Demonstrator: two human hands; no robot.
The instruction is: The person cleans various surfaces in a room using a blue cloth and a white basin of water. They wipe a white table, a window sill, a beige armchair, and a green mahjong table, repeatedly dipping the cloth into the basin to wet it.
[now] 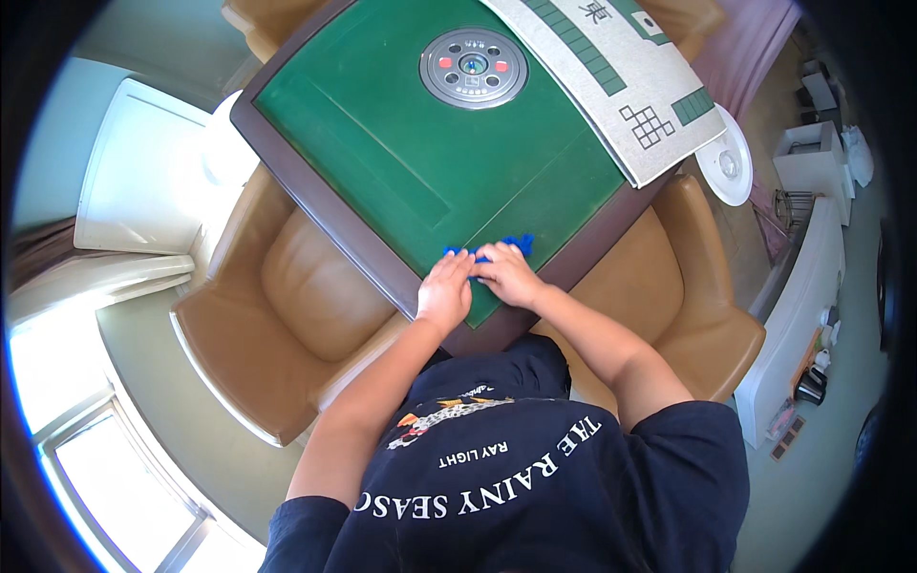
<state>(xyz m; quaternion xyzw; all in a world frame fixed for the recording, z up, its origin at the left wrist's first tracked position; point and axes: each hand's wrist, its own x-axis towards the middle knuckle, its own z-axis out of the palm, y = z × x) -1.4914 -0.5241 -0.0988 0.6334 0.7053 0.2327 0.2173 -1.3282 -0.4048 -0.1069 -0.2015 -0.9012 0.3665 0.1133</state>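
A crumpled blue cloth (pixel 520 244) lies on the green playing surface (pixel 382 124) of a mahjong table, close to its near corner. My right hand (pixel 508 277) is closed on the cloth, fingers bent and pressed down into it. Beside it, almost touching, my left hand (pixel 446 291) presses on the cloth's left part with its fingers held together. Both hands cover most of the cloth; only bits of blue show past the fingertips and between the hands.
A round grey control disc (pixel 473 67) sits mid-table. A pale patterned mat (pixel 621 86) overlaps the far right side. Dark trim (pixel 325 215) borders the table. Tan armchairs (pixel 287 286) stand around it, and a white round side tray (pixel 726 162) is at the right.
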